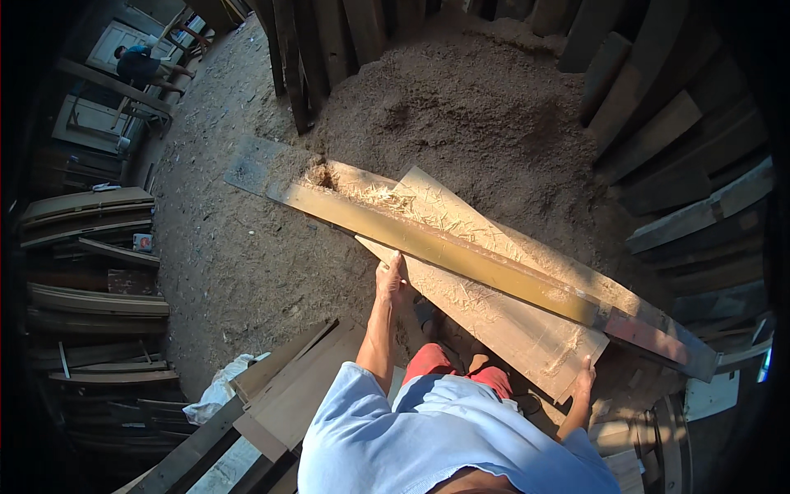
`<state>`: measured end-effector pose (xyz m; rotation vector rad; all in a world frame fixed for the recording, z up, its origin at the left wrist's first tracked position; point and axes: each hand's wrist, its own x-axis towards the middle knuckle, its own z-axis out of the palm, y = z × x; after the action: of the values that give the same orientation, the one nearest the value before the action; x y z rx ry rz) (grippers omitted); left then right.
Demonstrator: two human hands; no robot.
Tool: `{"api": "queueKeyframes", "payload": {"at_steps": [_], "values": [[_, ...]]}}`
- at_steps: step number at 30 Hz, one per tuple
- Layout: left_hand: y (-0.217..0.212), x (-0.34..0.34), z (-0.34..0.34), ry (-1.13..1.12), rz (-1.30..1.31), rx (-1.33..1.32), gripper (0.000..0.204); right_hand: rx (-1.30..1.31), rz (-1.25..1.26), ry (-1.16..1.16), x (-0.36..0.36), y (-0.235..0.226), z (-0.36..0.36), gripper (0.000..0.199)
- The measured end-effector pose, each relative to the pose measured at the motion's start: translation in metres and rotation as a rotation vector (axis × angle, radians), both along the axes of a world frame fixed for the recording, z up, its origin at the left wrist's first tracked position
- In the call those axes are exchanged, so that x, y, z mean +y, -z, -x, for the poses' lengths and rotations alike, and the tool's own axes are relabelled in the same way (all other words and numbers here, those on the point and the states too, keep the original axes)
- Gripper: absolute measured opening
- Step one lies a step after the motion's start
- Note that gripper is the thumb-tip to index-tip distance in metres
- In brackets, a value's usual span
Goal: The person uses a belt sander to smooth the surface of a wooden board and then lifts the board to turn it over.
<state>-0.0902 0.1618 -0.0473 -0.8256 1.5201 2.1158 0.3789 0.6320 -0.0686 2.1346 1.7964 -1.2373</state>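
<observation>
A wide, pale wooden board (494, 309) slants in front of me, with shavings scattered on its face. My left hand (390, 278) grips its near edge toward the narrow left end, thumb on top and fingers hidden underneath. At its right end, my right hand (585, 379) is closed around the edge. Along the board's far side runs a long yellow bar (436, 243) of what looks like a woodworking machine. Beyond the bar, more pale wood (444, 202) shows under curled shavings; whether it is the same board I cannot tell.
The machine's grey metal end (249, 165) points far left, and a red part (648, 336) sits at its right. A sawdust heap (461, 99) lies beyond. Planks (650, 136) lean at the right; stacked boards (90, 300) stand left. A person (141, 66) bends over at the far left.
</observation>
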Motion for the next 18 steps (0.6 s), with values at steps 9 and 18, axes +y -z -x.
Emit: {"api": "queueKeyframes", "payload": {"at_steps": [9, 18], "values": [[0.01, -0.028, 0.024, 0.112, 0.078, 0.21, 0.032, 0.012, 0.065, 0.183, -0.067, -0.002, -0.048, 0.101], [0.027, -0.032, -0.032, -0.066, -0.003, 0.181, 0.032, 0.101, -0.136, -0.098, 0.067, 0.038, -0.015, 0.079]]}}
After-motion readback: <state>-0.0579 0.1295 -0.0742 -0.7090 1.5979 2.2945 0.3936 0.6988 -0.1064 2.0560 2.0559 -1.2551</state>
